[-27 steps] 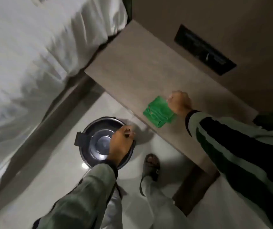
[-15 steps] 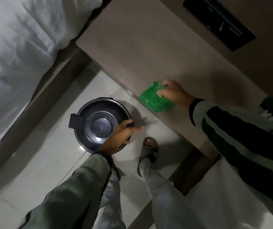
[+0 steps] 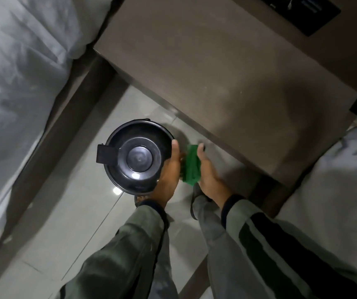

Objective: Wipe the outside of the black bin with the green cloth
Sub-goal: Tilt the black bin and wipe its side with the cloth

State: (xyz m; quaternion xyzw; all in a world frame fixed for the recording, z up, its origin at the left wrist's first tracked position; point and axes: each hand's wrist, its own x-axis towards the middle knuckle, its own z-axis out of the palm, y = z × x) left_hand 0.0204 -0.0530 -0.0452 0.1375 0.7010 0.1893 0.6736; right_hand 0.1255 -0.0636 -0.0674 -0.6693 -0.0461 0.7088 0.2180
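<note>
Black bin (image 3: 137,157) stands upright on the pale tiled floor (image 3: 69,223), between the bed (image 3: 17,72) on the left and the brown bedside table (image 3: 216,72) on the far right; seen from straight above, so only rim, inner wall and base show, and the outer wall is almost wholly hidden. Left hand (image 3: 170,171) is closed around the right side of the rim, thumb lying along the top edge and fingers going down outside the wall: a steadying grip on the bin. Right hand (image 3: 205,169) is just right of it, loosely curled, with the green cloth (image 3: 191,166) bunched between palm and fingers; thumb is extended, so the grip is partial rather than a fist. Cloth sits in the gap between the two hands, next to the bin's right wall; cannot tell whether it touches the wall or only the left hand. Judgement on progress: setup is complete (bin steadied, cloth in hand and brought to the bin), wiping itself appears at or just short of first contact. No outside surface can be seen as wiped or not. Remaining: working the cloth around the full outer wall, likely turning the bin.
</note>
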